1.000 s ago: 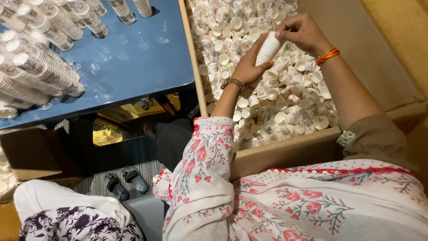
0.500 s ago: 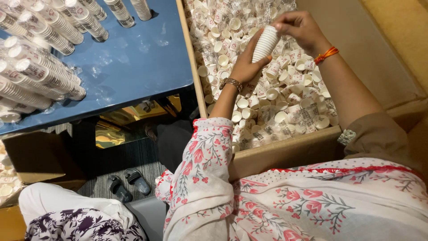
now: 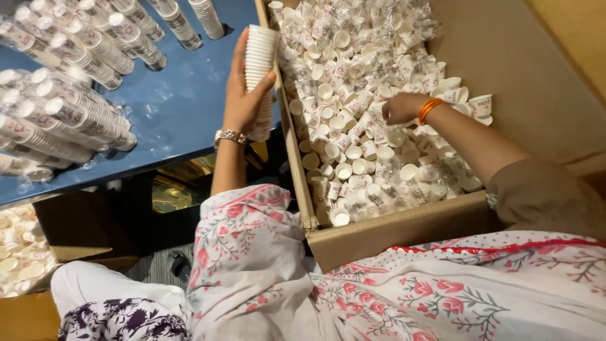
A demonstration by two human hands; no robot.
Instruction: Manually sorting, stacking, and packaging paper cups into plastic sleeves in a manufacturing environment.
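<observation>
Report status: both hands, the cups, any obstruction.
Left hand grips stack of paper cups over blue table edge. Right hand down among loose cups in cardboard box. Nothing blocking.

The left hand (image 3: 243, 101) is raised, forearm upright, its fingers (image 3: 260, 95) wrapped closed in a grip, a bracelet at the wrist. The right hand (image 3: 399, 107) reaches forward, lowered, fingers curled under, an orange band on its wrist.
</observation>
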